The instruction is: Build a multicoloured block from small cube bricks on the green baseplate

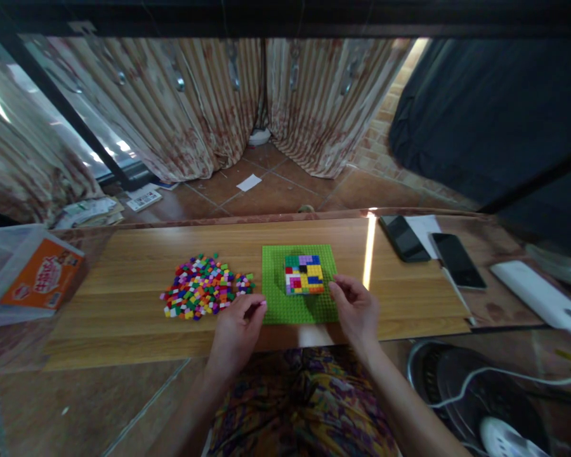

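Note:
A green studded baseplate lies on the wooden table before me. On it stands a squarish block of many-coloured toy bricks. My left hand is by the plate's left edge, thumb and forefinger pinched together. A pinkish spot shows at those fingertips, too small to tell whether it is a brick. At the plate's right edge is my right hand, its fingers curled into a pinch; whatever is between them, if anything, is hidden. A loose pile of small coloured bricks spreads left of the plate, beyond my left hand.
Two dark phones and a white power bank with a cable lie to the right. A clear plastic bin with an orange packet stands at the far left. Curtains hang behind the table.

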A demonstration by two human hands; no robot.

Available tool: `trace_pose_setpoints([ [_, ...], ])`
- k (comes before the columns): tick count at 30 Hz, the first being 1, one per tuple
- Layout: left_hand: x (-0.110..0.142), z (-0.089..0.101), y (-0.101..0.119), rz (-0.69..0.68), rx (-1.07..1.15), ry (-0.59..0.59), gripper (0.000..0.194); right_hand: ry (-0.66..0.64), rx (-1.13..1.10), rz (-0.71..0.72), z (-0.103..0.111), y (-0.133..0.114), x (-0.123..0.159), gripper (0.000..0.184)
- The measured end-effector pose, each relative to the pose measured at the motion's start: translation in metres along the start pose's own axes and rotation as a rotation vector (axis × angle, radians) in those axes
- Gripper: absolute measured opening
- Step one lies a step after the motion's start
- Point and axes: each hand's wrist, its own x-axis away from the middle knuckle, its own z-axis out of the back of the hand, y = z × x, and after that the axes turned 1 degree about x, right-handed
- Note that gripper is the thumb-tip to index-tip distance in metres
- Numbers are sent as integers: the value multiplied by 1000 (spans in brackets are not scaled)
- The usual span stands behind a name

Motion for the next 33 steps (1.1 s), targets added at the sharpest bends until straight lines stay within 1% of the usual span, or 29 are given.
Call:
trace_pose_setpoints([
  [3, -6, -9, 12, -15, 36, -30, 14, 2, 4, 8, 4, -4, 6, 30],
  [5, -9, -11, 15, -18, 42, -35, 13, -5, 9, 20, 7, -7, 10, 28],
  [9, -7, -7, 6, 0, 7, -11, 10, -36, 41, 68, 9, -17, 19, 23],
  [11, -2, -1, -2, 16, -33, 14, 9, -95, 76, 116, 6, -24, 26, 19],
  [12, 1, 3, -6, 23, -57, 28, 9, -150, 98, 149, 2, -27, 31, 17],
  [14, 9, 9, -11, 32, -105, 47, 11, -314, 139, 234, -11, -32, 41, 14],
  [16, 19, 16, -16, 36, -145, 65, 12, -498, 175, 334, -29, -35, 52, 14],
  [18, 30, 23, -21, 49, -178, 87, 12, -625, 197, 420, -49, -34, 60, 15],
  [19, 35, 26, -24, 60, -193, 102, 12, -663, 203, 455, -59, -33, 62, 17],
  [23, 50, 37, -38, 88, -255, 164, 12, -739, 248, 551, -96, -25, 59, 19],
  [27, 52, 46, -49, 100, -314, 212, 12, -769, 325, 617, -126, -27, 52, 17],
  [30, 52, 50, -54, 122, -344, 237, 14, -817, 375, 680, -144, -34, 54, 12],
  [33, 53, 54, -57, 143, -361, 256, 13, -844, 440, 740, -156, -40, 61, 9],
])
